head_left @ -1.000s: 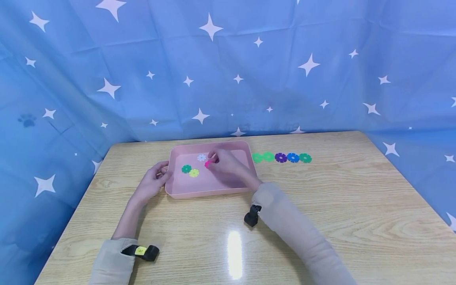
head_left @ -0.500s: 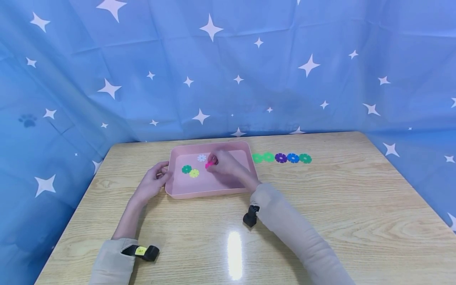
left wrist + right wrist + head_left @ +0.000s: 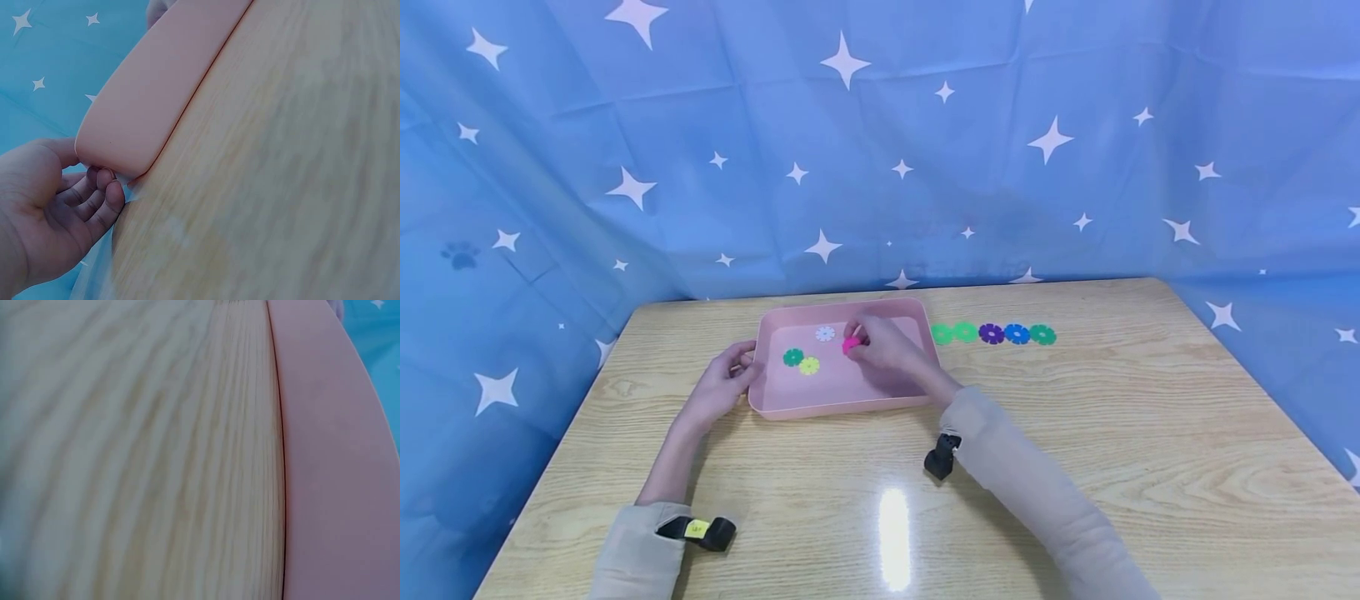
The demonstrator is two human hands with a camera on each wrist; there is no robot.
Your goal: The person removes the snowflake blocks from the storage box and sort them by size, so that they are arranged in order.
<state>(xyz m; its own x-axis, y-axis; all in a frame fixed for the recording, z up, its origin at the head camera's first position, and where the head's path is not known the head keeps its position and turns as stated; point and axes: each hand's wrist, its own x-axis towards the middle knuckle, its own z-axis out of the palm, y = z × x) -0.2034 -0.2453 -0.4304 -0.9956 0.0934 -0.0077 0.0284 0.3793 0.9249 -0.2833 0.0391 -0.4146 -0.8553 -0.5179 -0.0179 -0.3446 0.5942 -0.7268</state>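
In the head view a shallow pink tray (image 3: 831, 393) lies on the wooden table. My left hand (image 3: 721, 385) grips its left end; in the left wrist view the thumb lies over the rim and the curled fingers (image 3: 94, 203) are against the outside of the wall. Over the tray's right half, my right hand (image 3: 886, 346) pinches a bright pink notched plastic disc (image 3: 850, 345) between thumb and fingers. Left of it in the tray are a white disc (image 3: 825, 333), a green disc (image 3: 793, 357) and a yellow disc (image 3: 808, 366). The right wrist view misses the right hand.
A row of notched discs runs right from the tray's right wall: two light green, then a purple disc (image 3: 991, 333), a blue disc (image 3: 1017, 333) and a dark green disc (image 3: 1042, 334). A blue star-patterned curtain (image 3: 880, 167) hangs behind the table (image 3: 1150, 433).
The pink disc has been picked up from the tray floor and has moved slightly right with my right hand. My left hand has stayed on the tray's end.
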